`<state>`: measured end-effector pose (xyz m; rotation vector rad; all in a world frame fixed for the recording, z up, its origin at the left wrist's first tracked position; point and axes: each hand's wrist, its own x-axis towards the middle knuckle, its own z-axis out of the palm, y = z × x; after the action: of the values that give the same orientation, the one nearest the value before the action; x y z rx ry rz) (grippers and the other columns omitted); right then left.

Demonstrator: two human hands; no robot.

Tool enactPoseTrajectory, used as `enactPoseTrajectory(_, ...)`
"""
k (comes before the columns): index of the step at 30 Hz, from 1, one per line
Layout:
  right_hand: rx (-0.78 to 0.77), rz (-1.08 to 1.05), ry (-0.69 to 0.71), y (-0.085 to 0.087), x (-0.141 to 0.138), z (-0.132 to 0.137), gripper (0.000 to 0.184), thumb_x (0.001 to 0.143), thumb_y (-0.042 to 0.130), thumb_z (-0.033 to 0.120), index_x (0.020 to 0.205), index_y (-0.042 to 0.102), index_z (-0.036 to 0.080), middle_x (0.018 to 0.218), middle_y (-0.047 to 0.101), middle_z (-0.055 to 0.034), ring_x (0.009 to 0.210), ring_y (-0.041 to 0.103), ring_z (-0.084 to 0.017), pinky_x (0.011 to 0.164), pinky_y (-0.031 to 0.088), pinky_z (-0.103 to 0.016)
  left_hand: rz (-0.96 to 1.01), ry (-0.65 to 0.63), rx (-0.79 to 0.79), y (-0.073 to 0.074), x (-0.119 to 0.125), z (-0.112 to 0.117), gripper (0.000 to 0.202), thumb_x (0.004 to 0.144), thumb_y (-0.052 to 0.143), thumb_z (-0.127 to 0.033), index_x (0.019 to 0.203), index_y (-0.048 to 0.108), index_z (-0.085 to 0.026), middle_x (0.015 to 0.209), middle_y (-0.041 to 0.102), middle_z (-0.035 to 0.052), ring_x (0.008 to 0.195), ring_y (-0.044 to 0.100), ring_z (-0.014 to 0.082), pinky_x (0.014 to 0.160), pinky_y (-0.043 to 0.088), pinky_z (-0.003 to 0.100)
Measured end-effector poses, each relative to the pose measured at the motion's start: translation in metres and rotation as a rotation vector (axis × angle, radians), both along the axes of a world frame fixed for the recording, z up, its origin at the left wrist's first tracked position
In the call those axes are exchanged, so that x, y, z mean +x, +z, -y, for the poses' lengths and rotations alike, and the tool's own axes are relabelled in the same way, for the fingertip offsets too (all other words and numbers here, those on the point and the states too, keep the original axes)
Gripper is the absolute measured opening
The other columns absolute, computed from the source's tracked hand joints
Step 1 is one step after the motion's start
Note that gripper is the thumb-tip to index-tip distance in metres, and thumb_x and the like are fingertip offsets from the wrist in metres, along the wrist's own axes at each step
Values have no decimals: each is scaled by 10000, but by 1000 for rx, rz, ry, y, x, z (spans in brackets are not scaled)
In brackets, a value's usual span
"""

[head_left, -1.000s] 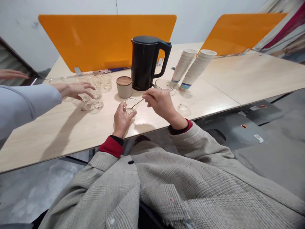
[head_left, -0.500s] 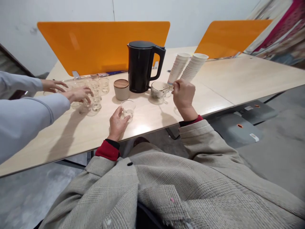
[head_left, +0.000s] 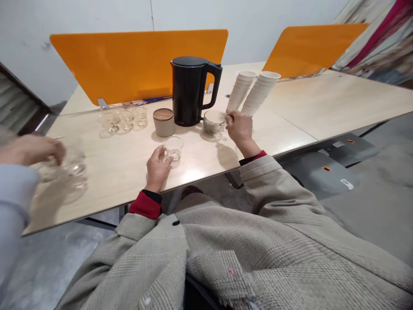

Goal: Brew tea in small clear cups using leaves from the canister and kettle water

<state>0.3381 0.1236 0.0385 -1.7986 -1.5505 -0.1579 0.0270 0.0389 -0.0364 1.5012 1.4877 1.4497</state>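
Observation:
My left hand (head_left: 157,170) is closed round the side of a small clear glass (head_left: 174,148), which stands upright at the table's front edge. My right hand (head_left: 240,130) is closed in a pinch at the right rim of a ribbed glass cup (head_left: 214,125). What its fingertips hold is hidden. Just behind the cup stands a black electric kettle (head_left: 188,92), its handle to the right. A grey canister (head_left: 164,125) with a wooden lid sits left of the kettle.
Two leaning stacks of paper cups (head_left: 260,92) stand behind my right hand. Small glasses (head_left: 127,120) are grouped at the back left. Another person's hand (head_left: 35,150), blurred, is over more glasses (head_left: 75,165) at the left. Orange dividers (head_left: 129,64) line the back.
The other person's hands have swept left and toward the front, and several glasses have moved with them. My right hand has shifted slightly left, closer to the ribbed cup. My left hand keeps its glass.

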Motion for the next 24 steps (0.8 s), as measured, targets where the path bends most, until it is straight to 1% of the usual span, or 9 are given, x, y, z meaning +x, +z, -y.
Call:
enactPoseTrajectory(2,17,12,-44,3,1,12,290,1011,581,315,1109,801,155,896,797,-149,899,725,-308,845,548,-448,20,8,10,-2,-5,2,557,833,733,-214,1384,663,-177,1381,756,152,1289,730,269,1197,540,472)
enactPoseTrajectory(5,36,37,-111,5,-4,44,493,1036,579,420,1429,667,137,1133,790,-210,1030,731,-354,906,568,-509,-63,50,25,-3,-17,4,556,905,638,-238,1455,627,-156,1480,699,179,1365,687,273,1217,521,464)
enactPoseTrajectory(6,39,47,-89,4,-9,55,548,1060,536,444,1513,597,143,1246,764,-223,1096,727,-362,949,568,-527,-137,70,31,-3,-21,5,554,922,612,-241,1469,623,-158,1506,682,179,1402,660,278,1238,500,468)
enactPoseTrajectory(8,23,81,27,-3,-25,74,590,1101,436,464,1601,501,159,1431,688,-226,1265,683,-365,1056,549,-536,-322,97,31,-3,-27,7,560,945,577,-244,1500,610,-175,1562,644,172,1487,584,295,1298,423,500)
enactPoseTrajectory(11,-130,172,275,-23,-60,83,634,1112,389,454,1633,457,98,1625,550,-241,1499,534,-361,1207,472,-509,-554,69,-19,-1,-28,9,599,985,535,-271,1576,532,-174,1674,530,182,1606,434,344,1358,263,603)
enactPoseTrajectory(14,-361,272,475,-43,-92,79,660,1107,403,417,1632,446,21,1731,396,-266,1608,405,-387,1294,375,-533,-696,23,-84,0,-23,11,624,1022,496,-312,1620,468,-139,1737,421,212,1651,333,404,1350,185,675)
enactPoseTrajectory(16,-450,321,520,-52,-106,77,654,1108,389,399,1647,432,31,1761,341,-249,1644,337,-406,1322,315,-586,-760,-2,-117,1,-20,13,628,1037,472,-330,1632,452,-130,1753,390,212,1659,308,419,1350,161,682)
enactPoseTrajectory(18,-479,353,520,-55,-113,78,659,1111,368,399,1667,406,45,1774,319,-229,1665,288,-407,1339,259,-624,-802,-21,-138,2,-18,13,630,1048,452,-348,1640,445,-130,1766,366,205,1666,284,424,1352,143,684)
enactPoseTrajectory(24,-539,407,555,-54,-115,83,699,1116,317,419,1708,319,47,1808,220,-211,1697,197,-384,1360,192,-638,-865,-76,-151,3,-17,11,605,1066,417,-380,1622,483,-151,1771,363,190,1684,241,409,1346,114,708)
